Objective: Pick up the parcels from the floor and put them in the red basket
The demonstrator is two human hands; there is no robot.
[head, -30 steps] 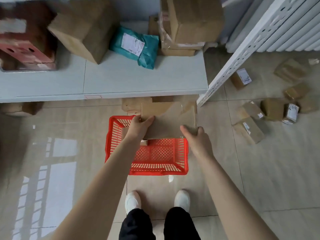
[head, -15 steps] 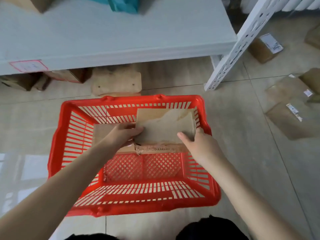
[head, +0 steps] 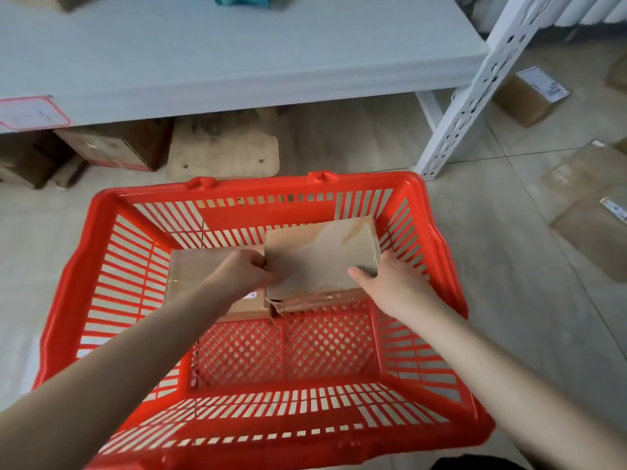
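Observation:
The red basket (head: 68,300) stands on the floor right below me. Inside it, at the far right, lies a flat brown cardboard parcel (head: 319,256) with a torn near edge. My left hand (head: 242,273) grips its left edge and my right hand (head: 393,283) holds its right near corner. A second brown parcel (head: 200,269) rests in the basket to the left, partly hidden under my left hand and arm. More cardboard parcels (head: 529,96) lie on the floor to the right, one large (head: 593,239).
A grey shelf board (head: 237,56) runs across the top, with its white perforated upright (head: 475,89) at the right. Under the shelf sit a brown box (head: 115,147) and a plywood piece (head: 224,154). Tiled floor surrounds the basket.
Both hands have lowered the parcel from above the basket down into it, beside the other parcel. My view has dropped much closer to the basket.

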